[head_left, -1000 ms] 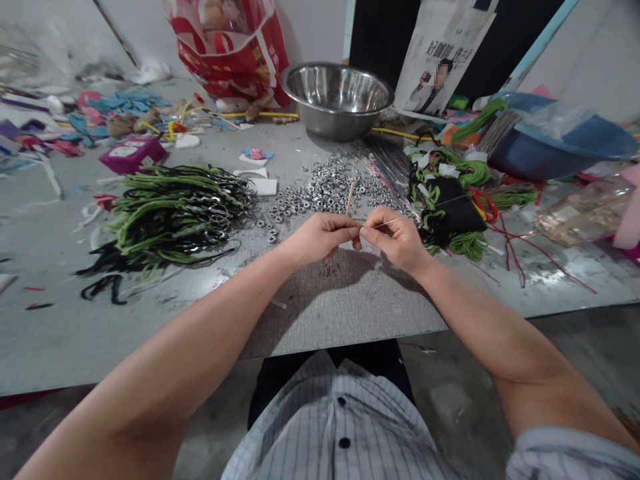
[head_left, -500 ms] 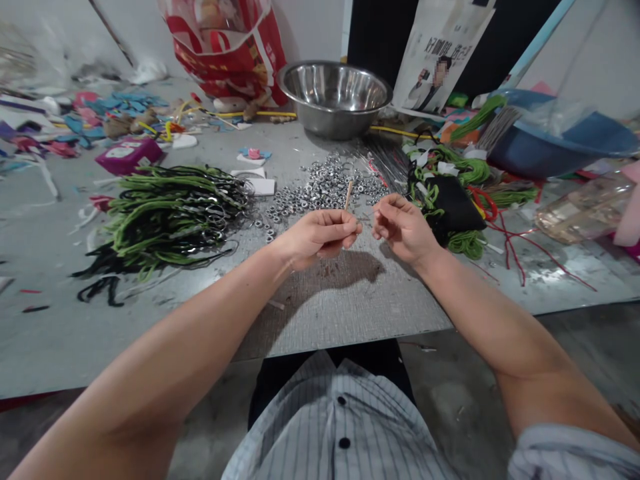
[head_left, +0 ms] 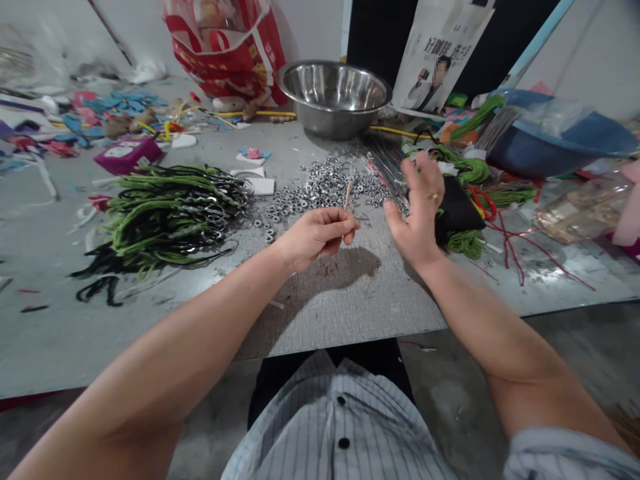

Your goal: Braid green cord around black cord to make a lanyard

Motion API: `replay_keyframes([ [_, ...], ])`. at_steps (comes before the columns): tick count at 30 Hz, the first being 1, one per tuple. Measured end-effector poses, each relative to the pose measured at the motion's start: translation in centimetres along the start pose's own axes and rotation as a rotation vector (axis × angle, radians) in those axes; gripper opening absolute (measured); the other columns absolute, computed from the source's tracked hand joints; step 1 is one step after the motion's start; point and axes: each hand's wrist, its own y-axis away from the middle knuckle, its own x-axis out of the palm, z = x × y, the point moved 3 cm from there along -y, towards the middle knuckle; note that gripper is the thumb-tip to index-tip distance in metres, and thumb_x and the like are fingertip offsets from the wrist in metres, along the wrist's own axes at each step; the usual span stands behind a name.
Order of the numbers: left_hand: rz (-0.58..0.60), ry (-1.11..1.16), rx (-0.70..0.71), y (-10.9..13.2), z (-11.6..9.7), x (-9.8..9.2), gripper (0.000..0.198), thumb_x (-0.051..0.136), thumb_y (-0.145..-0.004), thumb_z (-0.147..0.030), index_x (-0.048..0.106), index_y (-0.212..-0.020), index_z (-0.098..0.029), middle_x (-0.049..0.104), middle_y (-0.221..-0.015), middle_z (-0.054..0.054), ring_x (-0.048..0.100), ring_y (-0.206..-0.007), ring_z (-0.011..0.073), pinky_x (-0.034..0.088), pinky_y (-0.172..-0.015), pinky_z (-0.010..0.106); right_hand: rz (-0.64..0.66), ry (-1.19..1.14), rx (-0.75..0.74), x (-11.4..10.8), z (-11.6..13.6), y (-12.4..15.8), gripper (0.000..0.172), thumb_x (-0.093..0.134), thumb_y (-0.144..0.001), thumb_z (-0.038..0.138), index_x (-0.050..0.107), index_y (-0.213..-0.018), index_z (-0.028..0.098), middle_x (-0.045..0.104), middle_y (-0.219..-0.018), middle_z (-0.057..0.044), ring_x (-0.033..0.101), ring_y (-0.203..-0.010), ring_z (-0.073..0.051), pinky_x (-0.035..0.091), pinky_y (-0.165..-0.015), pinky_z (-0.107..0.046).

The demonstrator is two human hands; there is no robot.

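Observation:
My left hand (head_left: 320,235) is closed over the grey table (head_left: 325,307), pinching a thin wooden stick (head_left: 347,195) that points up from its fingers. Just beyond it lies a heap of small metal nuts (head_left: 327,183). My right hand (head_left: 419,210) is open, fingers stretched and raised, a ring on one finger. It hovers near a bundle of thin metal wires (head_left: 387,167) and a black cloth with green cords (head_left: 457,207). Nothing is in the right hand.
A pile of green and black cords with metal rings (head_left: 170,210) lies at left. A steel bowl (head_left: 334,97) and a red bag (head_left: 225,47) stand at the back, a blue basin (head_left: 560,143) at right. Coloured scraps (head_left: 100,117) litter the far left.
My right hand let go of the thin wire it pinched beside the left, opened and rose toward the wire bundle. The left hand stayed put with the stick.

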Motion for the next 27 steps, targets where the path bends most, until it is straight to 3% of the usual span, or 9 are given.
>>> replay_keyframes([
  [4,0.008,0.012,0.013,0.2,-0.2,0.1,0.011,0.062,-0.079,-0.019,0.057,-0.070,-0.013,0.056,-0.054,-0.004,0.035,-0.034,0.0006,0.021,-0.033,0.016,0.118,-0.081,-0.104,-0.3,1.7,-0.1,0.028,0.043,-0.092,0.037,0.064,-0.110,0.034,0.067,-0.106,-0.002,0.056,-0.110,-0.024,0.018,-0.108,-0.055],
  [8,0.031,-0.015,-0.039,0.3,-0.1,0.3,0.010,0.064,-0.078,-0.018,0.058,-0.071,-0.012,0.065,-0.062,-0.001,0.043,-0.035,0.0024,0.032,-0.033,0.017,0.133,-0.175,-0.153,0.0,1.5,-0.2,0.024,0.048,-0.091,0.034,0.069,-0.103,0.033,0.070,-0.091,-0.001,0.062,-0.088,-0.019,0.029,-0.103,-0.047],
  [11,0.041,0.007,-0.051,0.3,0.0,0.4,0.008,0.062,-0.078,-0.017,0.058,-0.075,-0.011,0.070,-0.071,0.002,0.047,-0.034,0.0038,0.040,-0.035,0.019,0.142,-0.188,-0.175,-0.1,1.1,-0.3,0.026,0.047,-0.091,0.033,0.070,-0.103,0.031,0.070,-0.085,-0.003,0.061,-0.080,-0.018,0.040,-0.089,-0.040],
  [15,0.050,0.052,-0.030,0.3,0.0,0.4,0.005,0.059,-0.080,-0.015,0.058,-0.077,-0.011,0.071,-0.073,0.003,0.049,-0.033,0.0051,0.040,-0.034,0.019,0.190,-0.169,-0.196,-0.1,1.1,-0.2,0.030,0.044,-0.092,0.033,0.070,-0.106,0.028,0.069,-0.082,-0.003,0.060,-0.077,-0.017,0.045,-0.076,-0.033],
  [22,0.061,0.148,0.009,0.5,-0.4,0.3,0.009,0.061,-0.080,-0.016,0.063,-0.073,-0.010,0.065,-0.057,-0.001,0.041,-0.030,0.0015,0.028,-0.030,0.015,0.276,-0.063,-0.195,0.4,1.6,0.5,0.036,0.038,-0.095,0.034,0.066,-0.115,0.025,0.070,-0.083,-0.003,0.062,-0.073,-0.013,0.046,-0.068,-0.026],
  [27,0.001,0.245,0.069,0.4,-0.6,0.0,0.013,0.056,-0.083,-0.015,0.066,-0.077,-0.011,0.066,-0.062,-0.002,0.043,-0.031,0.0007,0.031,-0.032,0.014,0.436,0.063,-0.125,1.1,2.3,0.6,0.042,0.033,-0.096,0.031,0.053,-0.131,0.023,0.070,-0.103,-0.007,0.065,-0.088,-0.017,0.047,-0.071,-0.028],
])
